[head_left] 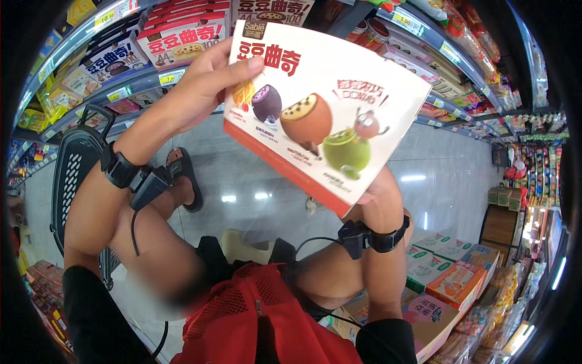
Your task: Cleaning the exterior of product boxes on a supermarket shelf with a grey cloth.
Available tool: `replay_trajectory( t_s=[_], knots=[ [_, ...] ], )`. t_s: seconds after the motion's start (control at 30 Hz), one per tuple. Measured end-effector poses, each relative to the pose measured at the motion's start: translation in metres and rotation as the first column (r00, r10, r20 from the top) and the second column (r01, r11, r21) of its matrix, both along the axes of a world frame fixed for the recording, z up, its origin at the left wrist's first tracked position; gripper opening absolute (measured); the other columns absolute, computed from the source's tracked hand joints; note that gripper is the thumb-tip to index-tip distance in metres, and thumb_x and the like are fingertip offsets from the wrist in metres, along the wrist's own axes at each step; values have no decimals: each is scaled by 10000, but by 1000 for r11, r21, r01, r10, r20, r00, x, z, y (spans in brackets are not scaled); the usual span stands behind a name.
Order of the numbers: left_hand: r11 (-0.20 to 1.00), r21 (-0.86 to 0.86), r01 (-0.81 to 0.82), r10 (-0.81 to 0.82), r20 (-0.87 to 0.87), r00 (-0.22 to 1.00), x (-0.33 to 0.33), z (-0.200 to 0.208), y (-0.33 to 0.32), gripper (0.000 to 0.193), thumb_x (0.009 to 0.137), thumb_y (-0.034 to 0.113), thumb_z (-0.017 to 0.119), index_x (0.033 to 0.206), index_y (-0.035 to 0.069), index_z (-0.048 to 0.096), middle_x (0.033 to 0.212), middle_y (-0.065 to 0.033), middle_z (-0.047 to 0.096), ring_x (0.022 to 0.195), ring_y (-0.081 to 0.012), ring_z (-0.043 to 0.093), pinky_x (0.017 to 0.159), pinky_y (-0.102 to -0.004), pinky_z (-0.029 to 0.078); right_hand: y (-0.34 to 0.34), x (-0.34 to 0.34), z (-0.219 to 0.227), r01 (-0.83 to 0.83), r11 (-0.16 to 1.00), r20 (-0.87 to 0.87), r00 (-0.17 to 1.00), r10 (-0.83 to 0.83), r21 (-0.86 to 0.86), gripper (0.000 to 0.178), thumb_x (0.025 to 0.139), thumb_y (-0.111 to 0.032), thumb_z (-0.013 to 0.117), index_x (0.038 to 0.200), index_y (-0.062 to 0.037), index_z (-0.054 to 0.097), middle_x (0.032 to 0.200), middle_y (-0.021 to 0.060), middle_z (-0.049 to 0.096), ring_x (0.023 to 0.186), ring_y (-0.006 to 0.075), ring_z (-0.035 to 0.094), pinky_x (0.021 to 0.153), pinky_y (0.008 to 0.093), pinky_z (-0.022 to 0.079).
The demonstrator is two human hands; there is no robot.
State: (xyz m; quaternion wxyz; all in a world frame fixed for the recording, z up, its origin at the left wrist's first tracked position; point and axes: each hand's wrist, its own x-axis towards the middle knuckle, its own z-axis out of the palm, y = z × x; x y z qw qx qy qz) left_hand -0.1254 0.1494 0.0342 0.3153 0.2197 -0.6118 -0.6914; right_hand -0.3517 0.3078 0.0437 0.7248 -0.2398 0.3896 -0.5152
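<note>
A white cookie box [309,79] with a red lower band is held up in front of me, tilted down to the right. Pictures of round filled cookies and fruit cover its broad face; its back is hidden. My left hand [221,73] grips its left edge, thumb on the printed face and the other fingers mostly out of sight behind. At the lower right edge is my right hand [371,193], closed on the box from behind, with most of its fingers covered. Both wrists wear black straps with small devices and cables.
Shelves ahead hold a red-and-white cookie box [185,42] and dark blue boxes [115,57]. A black perforated cart or basket [76,176] stands at left. Open cartons with an orange box [454,282] sit at lower right. Grey tiled floor [254,182] lies below.
</note>
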Motion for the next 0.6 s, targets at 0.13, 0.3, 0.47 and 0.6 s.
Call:
replay_trajectory(
  t_s=[0.13,0.3,0.47,0.6],
  knots=[
    [970,241,-19,40,-82,996,-4,10,13,474,948,298,667,1280,-14,540,1161,-109,671,986,-142,691,831,-298,589,-1,-5,-9,-91,995,249,964,97,-34,433,978,-234,600,1327,8,519,1207,161,654,926,191,715,763,283,608],
    [939,343,23,31,-151,988,-7,13,14,464,971,328,625,1289,-1,544,1184,-120,666,994,-155,692,850,-313,590,-18,-20,-1,330,943,-271,905,-329,-44,415,944,-167,643,1300,5,519,1171,121,660,965,199,684,800,309,564],
    [828,543,139,-21,-218,976,-10,10,9,515,1022,391,508,1354,-3,499,1258,-151,634,1078,-207,673,918,-356,574,-26,-36,37,647,479,-368,312,-876,-592,321,962,-154,633,1215,10,523,1104,102,651,941,142,633,783,281,527],
    [740,641,203,-77,-220,973,-13,13,16,551,1041,431,439,1386,2,469,1326,-174,593,1165,-265,633,980,-408,544,-25,-31,45,509,327,-304,132,-944,-796,299,948,-112,645,1213,-6,555,1159,130,633,1005,172,626,878,306,511]
  ],
)
